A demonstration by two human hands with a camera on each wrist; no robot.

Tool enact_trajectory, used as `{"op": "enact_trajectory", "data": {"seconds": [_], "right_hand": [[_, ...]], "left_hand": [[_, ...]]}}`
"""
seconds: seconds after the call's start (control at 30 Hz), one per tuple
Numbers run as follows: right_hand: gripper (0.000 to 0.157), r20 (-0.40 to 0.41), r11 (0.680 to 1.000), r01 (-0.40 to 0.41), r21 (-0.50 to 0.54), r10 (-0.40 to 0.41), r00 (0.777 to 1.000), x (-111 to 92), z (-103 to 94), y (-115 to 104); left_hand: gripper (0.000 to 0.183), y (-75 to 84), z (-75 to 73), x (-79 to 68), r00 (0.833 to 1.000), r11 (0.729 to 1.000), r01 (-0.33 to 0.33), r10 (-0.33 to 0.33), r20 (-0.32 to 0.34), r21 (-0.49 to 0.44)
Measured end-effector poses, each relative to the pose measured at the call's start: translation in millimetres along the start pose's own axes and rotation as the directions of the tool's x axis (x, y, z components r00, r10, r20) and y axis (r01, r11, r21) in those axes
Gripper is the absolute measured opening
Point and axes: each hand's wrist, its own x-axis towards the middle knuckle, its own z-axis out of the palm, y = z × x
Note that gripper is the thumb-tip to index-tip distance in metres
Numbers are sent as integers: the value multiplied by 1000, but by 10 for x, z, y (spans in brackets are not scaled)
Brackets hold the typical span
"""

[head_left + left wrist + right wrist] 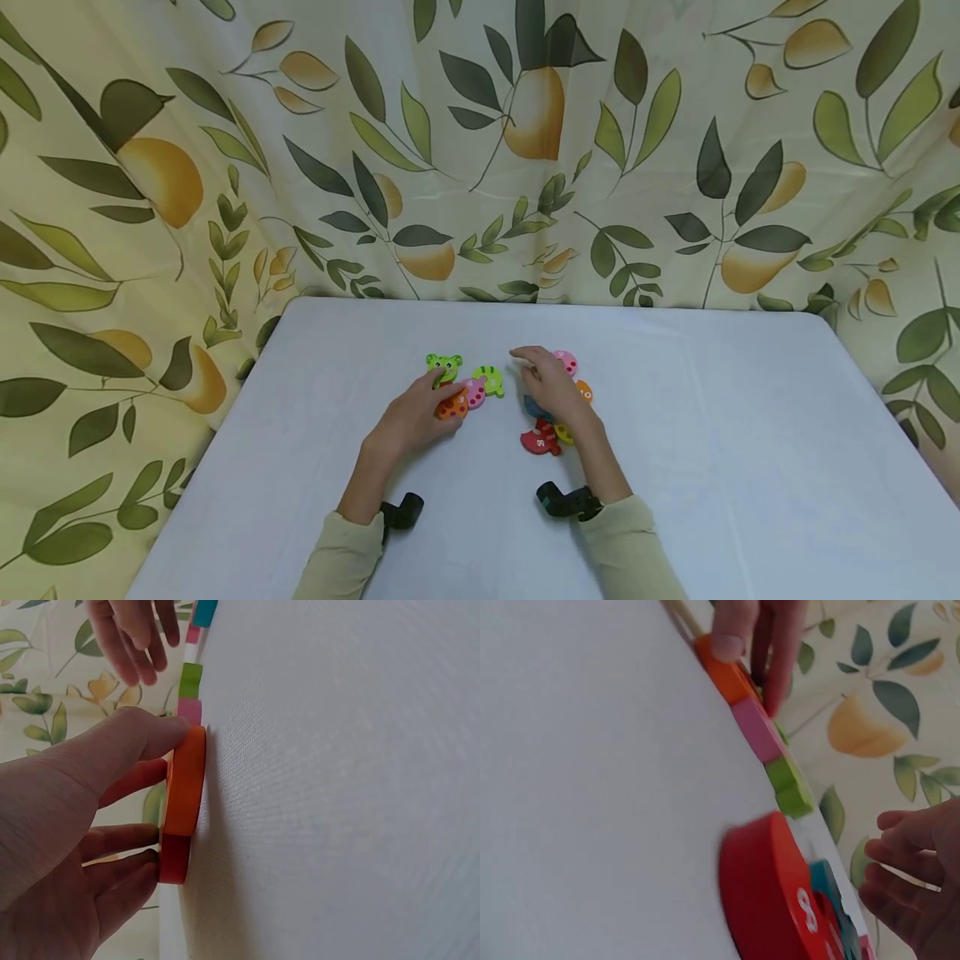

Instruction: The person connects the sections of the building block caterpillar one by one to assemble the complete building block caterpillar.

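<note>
My left hand [411, 414] holds an orange spotted puzzle piece [452, 408], thumb on its near edge and fingers over its far side. It adjoins a pink spotted piece [475, 393] and a green striped end piece [491, 381]. Beyond the fingertips lies a green animal-head piece [442, 363]; a red piece [174, 859] borders the orange one in the left wrist view. Fingers loosely bent and holding nothing, my right hand [553, 386] is over a second group. That group shows a red piece marked 8 [538, 442], a blue piece [534, 407] and a yellow piece [564, 434], partly hidden.
Past the right hand, an orange piece [585, 391] and a pink piece [567, 361] show at its outer side. A white cloth covers the table [735, 467]. Behind its far edge hangs a leaf-and-fruit patterned curtain [480, 225]. Each wrist wears a black camera [564, 501].
</note>
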Motion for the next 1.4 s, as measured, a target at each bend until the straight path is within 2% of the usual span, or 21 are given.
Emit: {"op": "enact_trajectory", "data": {"seconds": [0.3, 0.57, 0.9, 1.17, 1.4], "right_hand": [[36, -61, 999, -44, -25, 43, 997, -22, -223, 86], [36, -82, 999, -43, -28, 41, 996, -28, -261, 88], [44, -11, 998, -56, -19, 56, 998, -106, -233, 50], [46, -14, 995, -78, -61, 77, 997, -254, -405, 132], [44, 17, 992, -78, -100, 80, 997, -426, -550, 223]], "left_hand": [[53, 5, -21, 10, 1000, 1000, 3, -3, 2, -13], [53, 6, -21, 7, 1000, 1000, 5, -5, -2, -16], [54, 12, -30, -10, 1000, 1000, 8, -8, 9, -21], [54, 17, -33, -15, 1000, 1000, 16, -16, 18, -11], [54, 24, -29, -5, 1000, 1000, -6, 6, 7, -14]]}}
